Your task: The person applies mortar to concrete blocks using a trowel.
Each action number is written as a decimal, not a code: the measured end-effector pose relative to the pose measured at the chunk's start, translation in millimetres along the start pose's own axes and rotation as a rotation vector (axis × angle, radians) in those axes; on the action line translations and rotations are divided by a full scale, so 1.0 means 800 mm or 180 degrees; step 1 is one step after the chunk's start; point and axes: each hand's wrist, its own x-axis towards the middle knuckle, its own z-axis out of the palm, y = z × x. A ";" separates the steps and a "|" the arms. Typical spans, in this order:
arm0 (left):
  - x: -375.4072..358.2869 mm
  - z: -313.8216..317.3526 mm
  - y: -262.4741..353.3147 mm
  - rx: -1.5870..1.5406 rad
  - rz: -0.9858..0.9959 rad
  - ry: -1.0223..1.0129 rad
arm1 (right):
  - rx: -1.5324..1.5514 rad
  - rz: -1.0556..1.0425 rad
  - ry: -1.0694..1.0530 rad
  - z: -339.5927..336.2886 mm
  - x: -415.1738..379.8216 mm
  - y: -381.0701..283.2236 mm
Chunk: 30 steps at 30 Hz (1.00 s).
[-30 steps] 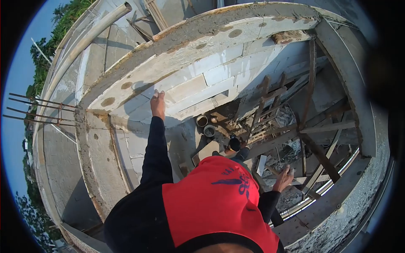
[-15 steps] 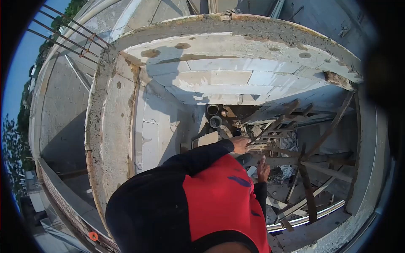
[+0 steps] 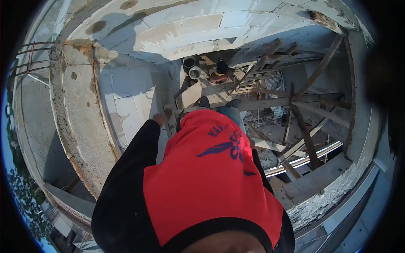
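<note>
My left hand (image 3: 159, 119) hangs low at the end of the black sleeve (image 3: 126, 158), close to an upright timber (image 3: 170, 122). It is small and partly shaded; I cannot make out how its fingers are set or whether it touches the wood. My right hand is out of sight behind my red shirt (image 3: 211, 168). Below the shirt, my shoes (image 3: 204, 101) stand at a timber beam (image 3: 270, 103) that crosses the opening.
Far below, a person (image 3: 220, 69) is beside two round buckets (image 3: 188, 62). Crossed timber props (image 3: 303, 135) fill the right side. Pale block walls (image 3: 185, 36) surround the shaft, and bare rebar (image 3: 33, 59) sticks out at upper left.
My left hand has swung from in front of my body down to the left side. The right hand has dropped out of view. The view has tilted lower, showing my shoes and the person below.
</note>
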 end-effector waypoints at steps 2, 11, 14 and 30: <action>-0.024 0.005 0.049 -0.2360 -0.0825 -0.0296 | 0.0144 -0.0264 0.0390 -0.019 0.039 -0.053; 0.087 -0.026 0.110 -0.4762 -0.0989 0.0545 | 0.1233 0.2408 0.0162 -0.314 0.029 -0.282; 0.059 -0.201 0.127 -0.4233 -0.0971 0.1492 | 0.0800 0.2372 0.0416 -0.292 0.040 -0.263; 0.220 -0.583 0.065 0.1789 -0.0254 0.3660 | 0.2229 0.2697 0.0372 -0.105 0.150 -0.030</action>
